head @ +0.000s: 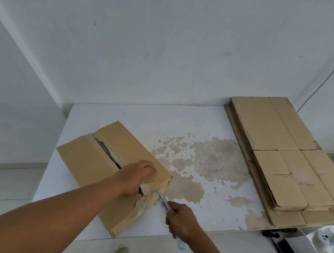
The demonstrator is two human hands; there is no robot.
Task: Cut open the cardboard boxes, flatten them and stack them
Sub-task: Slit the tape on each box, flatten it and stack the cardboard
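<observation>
The left hand (135, 177) presses flat on the box (112, 174). The right hand (182, 221) grips the knife (162, 202) (blade at the near end seam). Next, I think, a steady pull through the tape.

Head-worn view, forward and down
</observation>
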